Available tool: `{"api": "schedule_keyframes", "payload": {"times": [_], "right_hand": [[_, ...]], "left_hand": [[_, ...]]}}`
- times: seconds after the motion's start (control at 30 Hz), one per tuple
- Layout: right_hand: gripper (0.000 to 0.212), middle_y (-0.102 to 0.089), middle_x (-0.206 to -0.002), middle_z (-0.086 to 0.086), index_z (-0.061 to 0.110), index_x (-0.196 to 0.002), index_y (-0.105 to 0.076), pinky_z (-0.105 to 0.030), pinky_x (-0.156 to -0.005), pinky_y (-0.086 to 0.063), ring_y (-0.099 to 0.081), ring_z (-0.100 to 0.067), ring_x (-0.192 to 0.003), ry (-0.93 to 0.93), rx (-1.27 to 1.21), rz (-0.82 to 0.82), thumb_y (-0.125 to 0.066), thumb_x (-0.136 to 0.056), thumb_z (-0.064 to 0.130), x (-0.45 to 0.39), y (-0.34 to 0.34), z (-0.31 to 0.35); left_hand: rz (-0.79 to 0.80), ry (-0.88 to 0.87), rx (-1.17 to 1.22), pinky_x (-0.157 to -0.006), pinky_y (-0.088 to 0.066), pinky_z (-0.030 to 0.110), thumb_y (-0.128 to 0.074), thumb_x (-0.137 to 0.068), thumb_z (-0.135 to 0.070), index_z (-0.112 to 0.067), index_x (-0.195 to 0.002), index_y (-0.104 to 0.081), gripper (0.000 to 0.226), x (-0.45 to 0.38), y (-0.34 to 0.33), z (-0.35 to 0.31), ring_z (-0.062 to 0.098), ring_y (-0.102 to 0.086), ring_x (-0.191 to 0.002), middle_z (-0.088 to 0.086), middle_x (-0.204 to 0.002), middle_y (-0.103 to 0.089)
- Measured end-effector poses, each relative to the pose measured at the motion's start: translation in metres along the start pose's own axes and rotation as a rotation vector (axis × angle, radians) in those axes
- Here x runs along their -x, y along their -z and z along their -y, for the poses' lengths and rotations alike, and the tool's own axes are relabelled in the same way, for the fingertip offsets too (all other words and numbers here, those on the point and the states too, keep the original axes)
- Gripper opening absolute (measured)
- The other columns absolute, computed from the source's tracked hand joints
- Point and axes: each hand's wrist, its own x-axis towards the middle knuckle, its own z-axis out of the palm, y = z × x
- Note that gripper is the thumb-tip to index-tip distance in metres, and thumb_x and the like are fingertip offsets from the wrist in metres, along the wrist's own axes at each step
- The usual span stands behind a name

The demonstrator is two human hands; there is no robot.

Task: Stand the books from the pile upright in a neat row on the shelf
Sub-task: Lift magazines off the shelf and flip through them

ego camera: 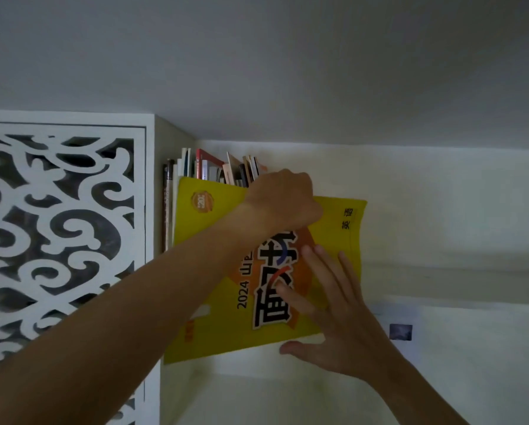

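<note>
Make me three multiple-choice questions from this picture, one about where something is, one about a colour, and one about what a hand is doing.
1. Where is the row of standing books?
A. behind the big book's top edge
B. below the right hand
C. on the carved screen

2. What is the main colour of the big book?
A. blue
B. yellow
C. white

3. How does the right hand meet the cover?
A. clenched in a fist
B. away from it
C. straight fingers flat on it

Answers: 1 A, the spines stick up above its top edge. 2 B, the cover is yellow with an orange patch. 3 C, the fingers lie spread on the cover.
</note>
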Motion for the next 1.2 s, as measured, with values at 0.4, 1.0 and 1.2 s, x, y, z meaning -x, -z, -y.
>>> {"api": "schedule_keyframes", "payload": {"times": [0.4, 1.0, 1.2], "right_hand": [[0.099, -0.035, -0.162, -0.016, 0.023, -0.157, -0.037, -0.062, -0.114, -0.037, -0.030, -0.035, -0.152, -0.267, 0.009, -0.213, -0.066, -0.074, -0.024, -0.023, -0.025, -0.008], [0.034, -0.063, -0.092, 0.005, 0.020, -0.129, -0.057, -0.028, -0.075, -0.048, -0.067, -0.019, -0.086, -1.056, -0.608, -0.086, -0.056, -0.102, 0.041, -0.127, -0.062, -0.037], [0.045, -0.067, -0.090, 0.020, 0.039, -0.133, -0.052, -0.008, -0.057, -0.042, -0.064, 0.007, -0.074, -0.905, -0.771, 0.009, -0.050, -0.094, 0.061, -0.099, -0.084, -0.034]], "left_hand": [[-0.175, -0.071, 0.109, -0.099, -0.045, 0.036, -0.053, -0.099, -0.026, -0.023, -0.148, -0.050, 0.050, -0.033, 0.014, 0.019, 0.030, -0.050, -0.132, 0.014, -0.143, -0.049], [-0.510, 0.008, 0.452, -0.074, -0.057, 0.027, -0.059, -0.096, -0.007, -0.017, -0.097, -0.064, 0.011, -0.006, -0.091, 0.099, 0.009, -0.062, -0.080, -0.001, -0.095, -0.063], [-0.607, -0.029, 0.295, -0.071, -0.042, 0.021, -0.063, -0.094, -0.021, -0.017, -0.095, -0.057, 0.007, -0.005, -0.126, 0.099, 0.011, -0.050, -0.086, -0.001, -0.098, -0.056]]}}
